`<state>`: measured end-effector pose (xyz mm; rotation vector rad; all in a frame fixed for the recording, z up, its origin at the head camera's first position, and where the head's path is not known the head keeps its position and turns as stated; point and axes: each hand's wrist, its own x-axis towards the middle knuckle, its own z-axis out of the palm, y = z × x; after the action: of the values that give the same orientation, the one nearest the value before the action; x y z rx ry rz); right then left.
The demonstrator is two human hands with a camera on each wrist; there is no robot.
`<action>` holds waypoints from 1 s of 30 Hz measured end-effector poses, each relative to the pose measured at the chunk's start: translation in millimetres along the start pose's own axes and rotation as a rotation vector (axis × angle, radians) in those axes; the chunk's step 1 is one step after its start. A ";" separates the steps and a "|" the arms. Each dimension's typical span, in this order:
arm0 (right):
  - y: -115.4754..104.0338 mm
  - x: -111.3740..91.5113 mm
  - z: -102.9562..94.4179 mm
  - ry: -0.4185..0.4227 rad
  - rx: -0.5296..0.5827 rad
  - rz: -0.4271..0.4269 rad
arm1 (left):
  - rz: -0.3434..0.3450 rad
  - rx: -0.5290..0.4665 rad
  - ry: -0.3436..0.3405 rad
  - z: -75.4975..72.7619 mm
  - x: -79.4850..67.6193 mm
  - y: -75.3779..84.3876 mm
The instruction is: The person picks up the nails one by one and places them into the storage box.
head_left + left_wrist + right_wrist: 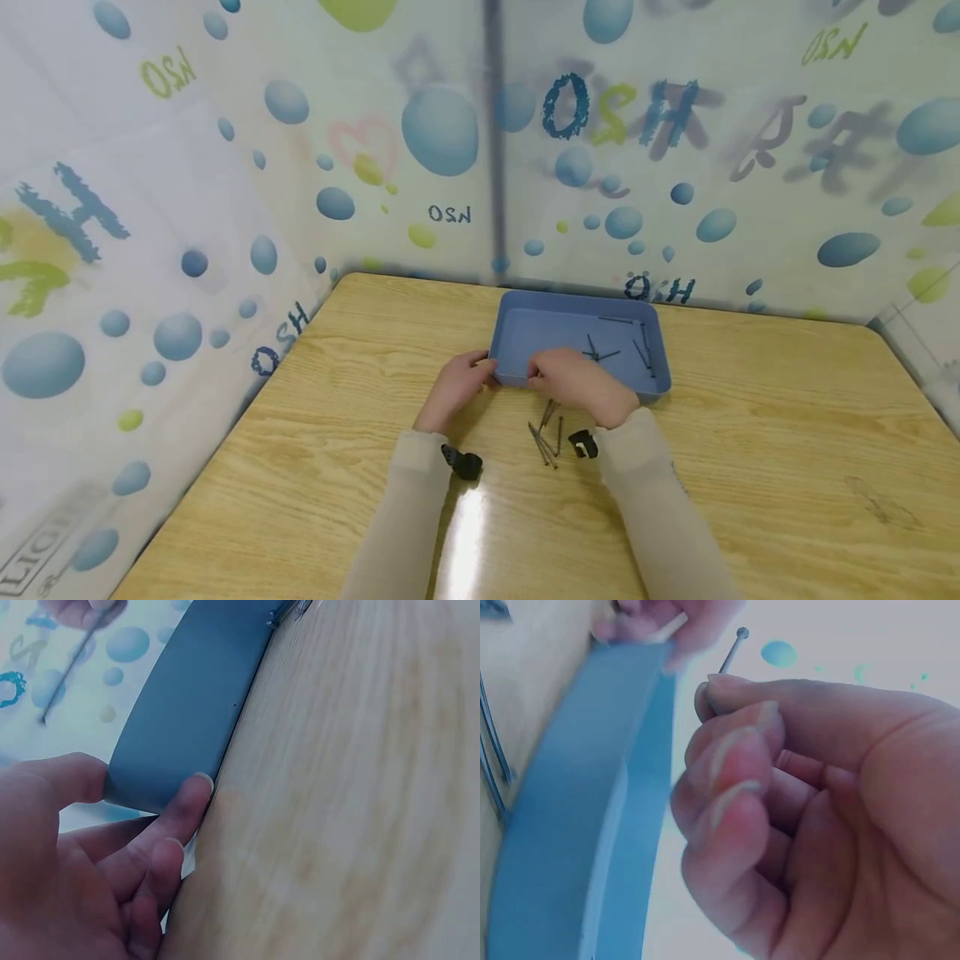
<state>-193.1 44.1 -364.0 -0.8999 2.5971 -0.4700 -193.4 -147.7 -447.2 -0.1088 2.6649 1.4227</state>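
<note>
R hand (573,379) is pinching thin grey metal nail (733,654); L hand (459,385) is gripping blue rectangular tray (525,333), ctr.-right; seemingly midway: several nails (647,350) are lying inside, other nails (543,443) remaining, lower ctr.

One table (322,433), one blue tray (536,333), two grips (459,383) (577,381), two black wrist devices (468,466) (583,445), at least nine nails (559,436)

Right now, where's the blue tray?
In the head view, the blue tray is right of centre, toward the back of the table. The left hand holds its near-left corner; loose nails lie in front.
</note>
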 end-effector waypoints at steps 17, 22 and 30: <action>59.8 -24.0 -29.4 0.166 0.091 0.205 | -0.018 -0.023 -0.020 0.2 -0.6 1.1; 79.5 -25.4 -27.3 0.230 0.073 0.281 | -0.005 -0.028 -0.026 0.5 -1.0 1.0; 96.7 -22.0 -23.0 0.223 0.075 0.342 | -0.007 -0.034 -0.026 -0.8 -2.0 1.0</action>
<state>-237.5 134.4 -379.1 -0.3833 2.8337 -0.5934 -191.6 -147.8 -445.7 -0.1022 2.6177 1.4568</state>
